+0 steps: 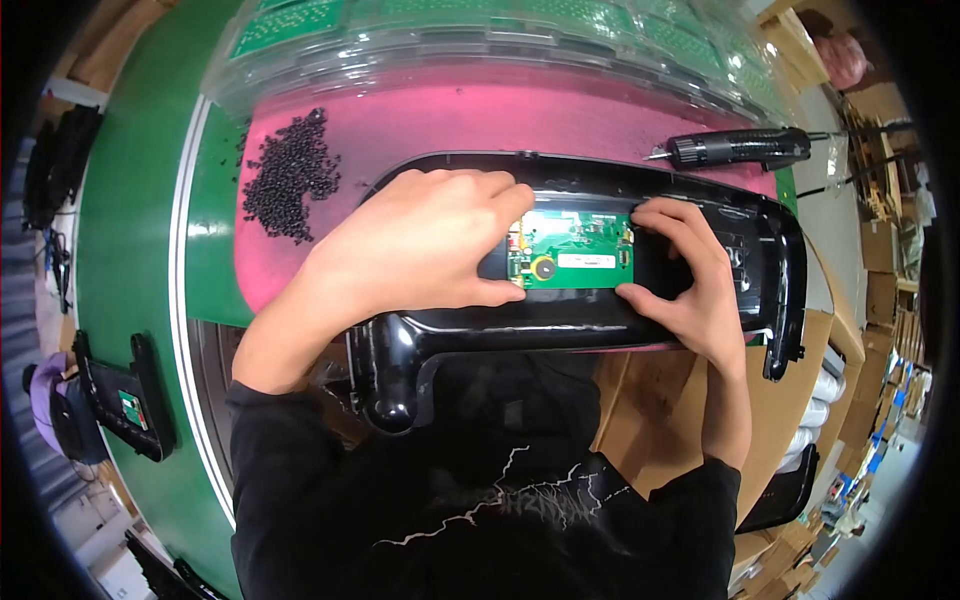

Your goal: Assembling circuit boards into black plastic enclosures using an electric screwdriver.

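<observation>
A green circuit board [590,240] with a white label and a round component lies in the recess of a glossy black plastic housing [480,335]. My left hand [430,240] grips the board's left edge, thumb at the lower corner and fingers at the upper one. At the opposite edge, my right hand [695,280] holds it the same way, thumb below and fingers above. Both hands are closed on the board. The housing spans the pink mat and juts past its near edge toward me. My left hand covers part of the housing's left side.
A heap of small black screws [292,178] lies on the pink mat [400,115]. Behind the housing rests a black electric screwdriver [740,148]. Clear plastic trays [480,60] of green boards stand at the back. Another black housing [125,395] sits on the green surface at left; cardboard boxes [780,400] are at right.
</observation>
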The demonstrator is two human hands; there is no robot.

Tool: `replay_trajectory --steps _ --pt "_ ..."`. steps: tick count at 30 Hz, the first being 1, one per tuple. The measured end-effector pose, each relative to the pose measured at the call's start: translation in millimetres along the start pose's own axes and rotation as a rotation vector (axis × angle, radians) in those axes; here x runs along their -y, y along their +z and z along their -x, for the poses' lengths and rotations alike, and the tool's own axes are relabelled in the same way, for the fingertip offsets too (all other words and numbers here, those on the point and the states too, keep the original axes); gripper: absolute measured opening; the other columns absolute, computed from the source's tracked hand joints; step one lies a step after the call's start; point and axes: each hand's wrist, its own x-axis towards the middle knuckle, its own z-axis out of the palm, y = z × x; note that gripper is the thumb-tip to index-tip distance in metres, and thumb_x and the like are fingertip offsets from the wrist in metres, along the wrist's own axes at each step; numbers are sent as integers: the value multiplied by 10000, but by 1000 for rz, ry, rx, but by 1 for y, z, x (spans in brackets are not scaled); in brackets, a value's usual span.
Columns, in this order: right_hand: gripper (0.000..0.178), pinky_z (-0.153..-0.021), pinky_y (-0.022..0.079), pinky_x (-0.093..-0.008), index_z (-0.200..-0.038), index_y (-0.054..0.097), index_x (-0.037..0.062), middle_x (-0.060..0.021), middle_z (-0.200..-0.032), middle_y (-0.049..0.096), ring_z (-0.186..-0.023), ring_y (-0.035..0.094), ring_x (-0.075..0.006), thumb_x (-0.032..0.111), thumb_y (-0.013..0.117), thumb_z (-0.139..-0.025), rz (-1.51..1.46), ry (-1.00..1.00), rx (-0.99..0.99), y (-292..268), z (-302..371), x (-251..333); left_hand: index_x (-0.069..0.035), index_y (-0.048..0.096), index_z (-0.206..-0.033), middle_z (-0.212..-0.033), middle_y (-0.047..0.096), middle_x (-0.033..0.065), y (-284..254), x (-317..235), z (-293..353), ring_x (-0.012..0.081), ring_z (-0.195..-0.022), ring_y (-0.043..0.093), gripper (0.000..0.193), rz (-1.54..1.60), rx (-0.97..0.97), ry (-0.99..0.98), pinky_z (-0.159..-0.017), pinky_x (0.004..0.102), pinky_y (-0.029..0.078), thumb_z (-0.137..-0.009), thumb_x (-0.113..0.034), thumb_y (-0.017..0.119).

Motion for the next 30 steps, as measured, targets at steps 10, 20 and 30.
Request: replay_trajectory --steps 10,20,30 --pt "654 -889 459 -315 -1393 508 65 -76 -1308 553 -1094 545 -171 83 745 -783 -131 81 -263 -35 0 -23 14 646 -1049 -874 676 141 -30 20 16 305 -799 688 448 161 -159 73 -703 369 544 -750 -277 811" --pt "371 -701 443 -260 -1340 529 146 12 -973 564 -793 497 -73 135 557 -970 -652 588 -481 -133 -63 -117 3 624 -994 -932 643 153 -38 76 34 322 -947 616 441 -74 -101 -666 -799 416 508 -587 56 784" --pt "388 -876 507 -353 -1283 452 -10 -119 -1116 603 -949 603 -203 237 568 -1007 -766 -92 -584 -44 -113 -35 34 685 -794 -776 670 244 -45 97 25 351 -728 686 143 -53 -196 -613 -674 430 527 -669 71 626"
